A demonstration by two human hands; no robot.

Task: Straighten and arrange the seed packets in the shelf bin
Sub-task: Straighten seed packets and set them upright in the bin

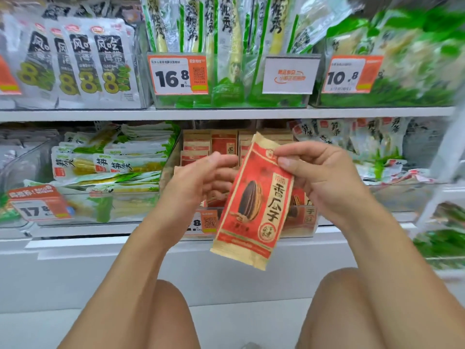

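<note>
Shop shelving fills the view: a far upper shelf (226, 112) carries black-and-white seaweed bags on the left and green bamboo-shoot packs in the middle and right, and the lower shelf holds clear bins side by side. The middle bin (173, 157) on that lower shelf is the task's place. It holds red and tan seed packets (198, 144), standing in rows at the far end and looking looser toward the near wall. To its left sits a bin of green-and-white packs (110, 157).

One seed packet (254, 202) is out of the bin, held in front of its near wall and tilted, its top leaning right. The right hand (324, 177) pinches its top right corner between thumb and fingers, a firm but small grip. The left hand (198, 182) is just left of the packet with fingers loosely curled and holds nothing; whether it touches the packet's edge cannot be told.

The step in hand looks like squaring this packet before it goes back. It would go best if the left hand took the lower edge so the packet stops swinging from one corner. Then it should be turned upright, face forward, and slid in beside the standing rows. A one-corner pinch could crease the paper.
</note>
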